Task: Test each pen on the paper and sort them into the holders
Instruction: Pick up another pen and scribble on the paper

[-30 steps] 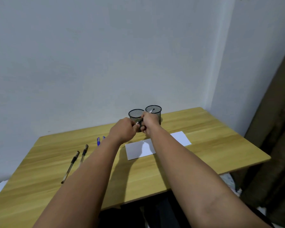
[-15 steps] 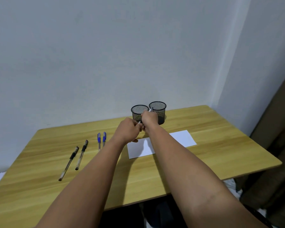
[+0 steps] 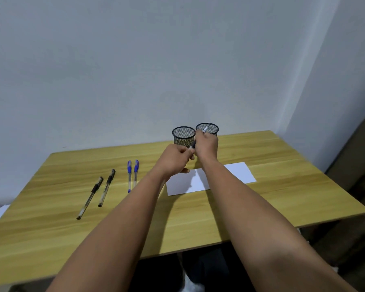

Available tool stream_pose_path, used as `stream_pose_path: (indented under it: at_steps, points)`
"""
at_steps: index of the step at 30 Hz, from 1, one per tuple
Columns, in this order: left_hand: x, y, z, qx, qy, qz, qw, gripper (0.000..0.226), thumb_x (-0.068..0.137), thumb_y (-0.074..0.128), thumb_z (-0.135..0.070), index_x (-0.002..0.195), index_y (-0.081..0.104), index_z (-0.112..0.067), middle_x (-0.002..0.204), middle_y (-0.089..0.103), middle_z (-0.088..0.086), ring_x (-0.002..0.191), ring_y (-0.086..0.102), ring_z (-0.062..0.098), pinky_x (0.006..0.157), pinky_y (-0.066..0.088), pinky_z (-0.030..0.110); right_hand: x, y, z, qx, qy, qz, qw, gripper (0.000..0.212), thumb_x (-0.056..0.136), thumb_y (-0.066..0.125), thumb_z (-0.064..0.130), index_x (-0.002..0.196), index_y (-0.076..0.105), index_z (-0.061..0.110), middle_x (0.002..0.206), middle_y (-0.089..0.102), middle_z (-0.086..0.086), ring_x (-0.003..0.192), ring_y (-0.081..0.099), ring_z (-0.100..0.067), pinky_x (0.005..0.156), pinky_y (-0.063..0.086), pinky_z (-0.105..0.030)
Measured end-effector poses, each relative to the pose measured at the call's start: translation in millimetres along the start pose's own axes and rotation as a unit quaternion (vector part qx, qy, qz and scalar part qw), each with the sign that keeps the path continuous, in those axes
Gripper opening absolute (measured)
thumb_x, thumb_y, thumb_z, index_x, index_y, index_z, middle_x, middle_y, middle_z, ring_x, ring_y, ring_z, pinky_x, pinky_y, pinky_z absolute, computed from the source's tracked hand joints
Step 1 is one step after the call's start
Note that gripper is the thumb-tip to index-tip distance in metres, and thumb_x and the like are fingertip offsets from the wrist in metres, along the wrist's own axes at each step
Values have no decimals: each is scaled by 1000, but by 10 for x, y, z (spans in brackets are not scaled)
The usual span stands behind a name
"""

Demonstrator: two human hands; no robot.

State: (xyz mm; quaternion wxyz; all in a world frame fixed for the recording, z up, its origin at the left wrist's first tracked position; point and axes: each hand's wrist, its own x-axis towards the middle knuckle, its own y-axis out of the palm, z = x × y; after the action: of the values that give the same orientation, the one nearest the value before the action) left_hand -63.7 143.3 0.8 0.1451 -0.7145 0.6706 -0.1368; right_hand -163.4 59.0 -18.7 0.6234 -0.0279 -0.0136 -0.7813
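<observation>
My right hand point(image 3: 207, 146) grips a pen point(image 3: 205, 129) above the white paper point(image 3: 238, 172); the pen's pale upper end sticks out in front of the right mesh holder point(image 3: 214, 129). My left hand point(image 3: 175, 159) pinches the pen's dark lower end just left of the right fist. The left mesh holder point(image 3: 183, 137) stands directly behind both hands. Two black pens point(image 3: 90, 198) point(image 3: 106, 187) and two blue pens point(image 3: 129, 175) point(image 3: 136, 171) lie on the table to the left. Whether a cap is on the held pen is hidden by the fingers.
The wooden table point(image 3: 282, 186) stands against a pale wall, with a corner at the back right. Both black holders sit side by side, touching, near the table's back edge. A dark curtain hangs at the far right.
My hands have drawn slightly apart, and a short dark stretch of the pen now shows between them. The view has shifted a little, so the loose pens appear further right.
</observation>
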Motion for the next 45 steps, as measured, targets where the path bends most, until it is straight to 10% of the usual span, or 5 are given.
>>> stream_pose_path:
  at_steps: [7, 11, 22, 32, 45]
  points:
    - [-251, -235, 99, -52, -95, 114, 988, 28, 99, 64, -22, 86, 73, 1, 61, 45, 4, 55, 46, 15, 64, 59, 28, 510, -471, 115, 107, 132, -133, 976, 31, 99, 53, 16, 68, 49, 14, 65, 55, -10, 39, 38, -15, 36, 24, -18]
    - [-69, -537, 534, 198, -54, -67, 976, 27, 97, 62, -33, 82, 75, -13, 70, 65, 8, 67, 56, 22, 65, 48, 30, 527, -661, 224, 11, 92, -13, 996, 39, 106, 60, 35, 73, 56, 13, 57, 52, -4, 27, 36, -12, 40, 26, -15]
    - [218, -536, 1104, 539, -63, -117, 832, 25, 95, 50, -27, 105, 71, -22, 109, 61, 4, 105, 59, 31, 81, 40, 40, 48, -682, -271, 40, 50, 76, 995, 27, 100, 76, 23, 80, 63, 12, 66, 69, -9, 41, 52, -11, 40, 43, -19]
    - [-111, -351, 1141, 388, 174, -115, 898, 45, 97, 53, -41, 135, 63, -19, 135, 61, 3, 122, 56, 25, 96, 50, 40, -173, -388, -536, 19, 10, 138, 990, 28, 102, 73, 23, 80, 65, 7, 60, 66, -5, 50, 55, -18, 46, 47, -24]
    - [-201, -267, 1446, 404, 165, -42, 899, 67, 95, 46, -57, 149, 49, -16, 157, 45, 3, 150, 32, 23, 120, 31, 41, -115, -152, -898, -65, -3, 183, 981, 47, 88, 74, 56, 68, 62, 15, 65, 67, -11, 63, 63, -32, 65, 54, -45]
